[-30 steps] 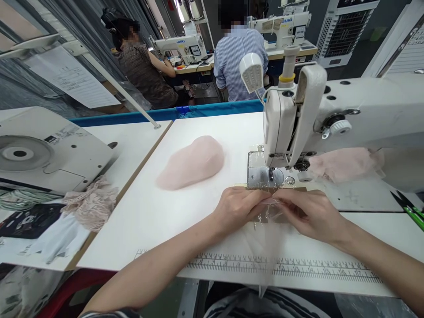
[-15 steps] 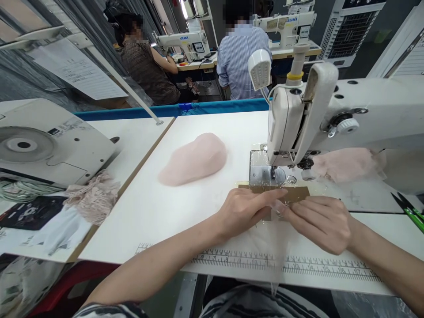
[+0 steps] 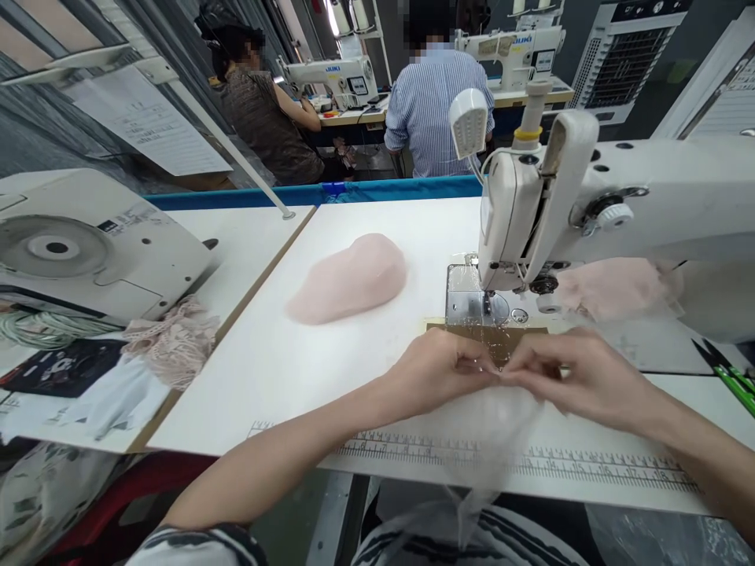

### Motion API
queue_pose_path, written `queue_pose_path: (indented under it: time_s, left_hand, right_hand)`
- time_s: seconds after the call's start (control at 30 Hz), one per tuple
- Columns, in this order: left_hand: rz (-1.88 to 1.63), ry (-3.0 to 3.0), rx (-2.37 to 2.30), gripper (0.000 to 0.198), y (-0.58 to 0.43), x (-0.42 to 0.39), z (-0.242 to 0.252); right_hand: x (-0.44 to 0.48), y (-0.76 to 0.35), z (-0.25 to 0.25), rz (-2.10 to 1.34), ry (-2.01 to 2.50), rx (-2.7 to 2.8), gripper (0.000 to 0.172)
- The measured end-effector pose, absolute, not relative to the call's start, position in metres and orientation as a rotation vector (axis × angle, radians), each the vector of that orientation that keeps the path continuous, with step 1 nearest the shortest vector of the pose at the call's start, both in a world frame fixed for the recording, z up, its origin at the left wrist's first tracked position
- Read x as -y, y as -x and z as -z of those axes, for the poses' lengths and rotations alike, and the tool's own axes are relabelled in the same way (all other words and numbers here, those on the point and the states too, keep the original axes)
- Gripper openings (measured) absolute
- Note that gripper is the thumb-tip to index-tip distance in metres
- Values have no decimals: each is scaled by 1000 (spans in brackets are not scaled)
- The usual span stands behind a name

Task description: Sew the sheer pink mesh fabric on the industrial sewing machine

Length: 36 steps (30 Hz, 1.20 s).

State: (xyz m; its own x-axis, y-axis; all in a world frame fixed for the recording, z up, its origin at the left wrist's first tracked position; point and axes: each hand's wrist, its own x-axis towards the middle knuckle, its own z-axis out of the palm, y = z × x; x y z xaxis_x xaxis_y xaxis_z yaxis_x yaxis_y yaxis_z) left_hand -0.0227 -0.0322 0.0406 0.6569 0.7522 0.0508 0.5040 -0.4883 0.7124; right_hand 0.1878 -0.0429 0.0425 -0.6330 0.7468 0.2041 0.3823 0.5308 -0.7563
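The left hand (image 3: 440, 373) and right hand (image 3: 590, 377) meet, pinching sheer cloth (image 3: 489, 428) just in front of the metal plate (image 3: 463, 299), probably to control its edge; pink cloth (image 3: 354, 279) lies left of the plate, scissors (image 3: 733, 384) right, likely for reach.

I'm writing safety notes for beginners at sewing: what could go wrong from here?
The left hand and right hand pinch the sheer cloth close to the sewing machine, so fingers might get pricked if they strayed under the needle area. The cloth also hangs over the table's front edge, so it could snag or tug out of line.
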Motion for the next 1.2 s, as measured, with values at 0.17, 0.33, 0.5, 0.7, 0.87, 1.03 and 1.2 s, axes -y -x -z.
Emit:
queue_pose_path:
  time_s: [0.17,0.33,0.5,0.7,0.87,1.03,1.2]
  left_hand:
    - [-440,-2401,-1335,10,17,21,-18]
    - [-561,-2662,-1406,40,16,22,-10]
    - [-764,-3122,-1198,14,16,31,-9]
    - [-544,-3283,-1117,21,16,43,-9]
    - [-454,-3171,-1138,27,17,36,-9]
    - [-470,-3102,-1042,28,22,18,-7]
    - [-458,-3183,-1081,29,22,21,-7]
  right_hand:
    - [27,-179,-19,-923,1358,2151,17]
    - [19,-176,-2,-376,1452,2227,15]
    - [18,-174,0,-312,1441,2204,14]
    - [13,-179,4,-202,1501,2226,20]
    - [12,-192,-4,310,1584,2312,38]
    - [22,-190,-9,365,1283,2477,33]
    - [26,-184,-7,397,1361,2567,34]
